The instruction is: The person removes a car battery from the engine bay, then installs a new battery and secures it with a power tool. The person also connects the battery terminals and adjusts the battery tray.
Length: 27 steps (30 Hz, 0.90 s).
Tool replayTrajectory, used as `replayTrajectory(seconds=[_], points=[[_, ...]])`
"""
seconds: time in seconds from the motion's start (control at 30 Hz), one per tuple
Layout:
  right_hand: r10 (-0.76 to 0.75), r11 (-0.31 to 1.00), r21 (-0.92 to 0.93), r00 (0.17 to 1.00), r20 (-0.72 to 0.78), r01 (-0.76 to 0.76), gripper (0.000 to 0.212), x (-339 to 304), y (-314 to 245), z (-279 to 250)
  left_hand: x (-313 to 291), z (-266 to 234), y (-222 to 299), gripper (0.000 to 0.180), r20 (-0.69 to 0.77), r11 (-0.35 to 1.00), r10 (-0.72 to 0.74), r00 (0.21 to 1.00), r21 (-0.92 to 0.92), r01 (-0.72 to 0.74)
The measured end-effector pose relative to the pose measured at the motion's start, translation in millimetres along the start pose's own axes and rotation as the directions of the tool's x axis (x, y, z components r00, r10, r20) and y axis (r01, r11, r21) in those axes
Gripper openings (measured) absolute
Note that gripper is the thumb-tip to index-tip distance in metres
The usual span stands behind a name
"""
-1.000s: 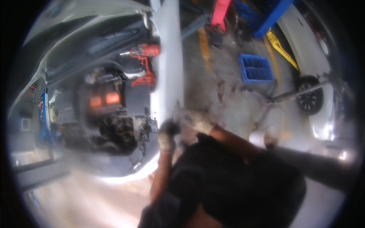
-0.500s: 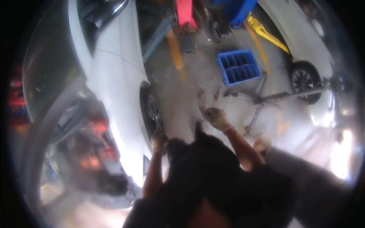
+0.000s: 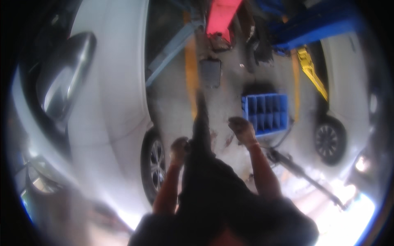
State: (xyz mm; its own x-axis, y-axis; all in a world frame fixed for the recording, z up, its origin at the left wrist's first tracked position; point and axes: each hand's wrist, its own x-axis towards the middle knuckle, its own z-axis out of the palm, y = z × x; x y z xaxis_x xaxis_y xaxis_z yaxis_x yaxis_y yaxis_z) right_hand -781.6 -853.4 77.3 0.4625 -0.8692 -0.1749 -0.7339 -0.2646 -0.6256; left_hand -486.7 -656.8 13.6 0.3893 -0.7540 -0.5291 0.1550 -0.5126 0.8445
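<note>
My left hand (image 3: 179, 151) is closed beside my dark-clothed leg, near the front wheel (image 3: 156, 161) of the silver car on my left. Something dark shows at its fingers, too blurred to name. In front of the blue divided bin (image 3: 266, 113), my right hand (image 3: 243, 132) is raised with its fingers curled together. Its fingertips look dark, and whatever they hold, if anything, cannot be made out. Both hands look gloved, though the blur hides detail. Neither hand touches the bin or the car.
The silver car (image 3: 108, 94) lines my left. A red lift post (image 3: 221, 18), a blue beam (image 3: 316, 26) and a grey lift arm (image 3: 172, 51) stand ahead. A yellow arm (image 3: 310, 71) and a white car (image 3: 349, 78) are at right. A long-handled jack (image 3: 301, 172) lies at lower right.
I have stepped forward along the silver car; its open engine bay has slid out of view. One leg now reaches ahead. My right hand is nearer the blue bin; both hands stay curled.
</note>
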Motion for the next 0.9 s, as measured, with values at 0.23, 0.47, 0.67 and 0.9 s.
replayTrajectory(seconds=[0.23, 0.47, 0.67, 0.9], points=[[-0.197, 0.809, -0.509, 0.951, 0.237, 0.295, 0.013, 272.8, 265.1, 45.4, 219.4, 157.6, 60.2, 0.020, 0.120, 0.779, -0.459, 0.880, -0.422, 0.463], [0.222, 0.913, -0.394, 0.940, 0.258, -0.107, 0.043, 565.4, 474.0, 183.6, 278.2, 239.4, 34.4, 0.030, 0.283, 0.647, -0.528, 0.800, -0.477, 0.596], [-0.069, 0.614, -0.714, 0.924, 0.376, 0.336, 0.029, 673.9, 585.7, 333.5, 303.8, 270.2, 19.1, 0.028, 0.195, 0.662, -0.577, 0.793, -0.457, 0.594], [-0.212, 0.494, -0.716, 0.867, 0.451, 0.493, 0.017, 657.2, 550.1, 305.6, 318.6, 281.1, 49.4, 0.024, 0.110, 0.755, -0.454, 0.884, -0.479, 0.447]])
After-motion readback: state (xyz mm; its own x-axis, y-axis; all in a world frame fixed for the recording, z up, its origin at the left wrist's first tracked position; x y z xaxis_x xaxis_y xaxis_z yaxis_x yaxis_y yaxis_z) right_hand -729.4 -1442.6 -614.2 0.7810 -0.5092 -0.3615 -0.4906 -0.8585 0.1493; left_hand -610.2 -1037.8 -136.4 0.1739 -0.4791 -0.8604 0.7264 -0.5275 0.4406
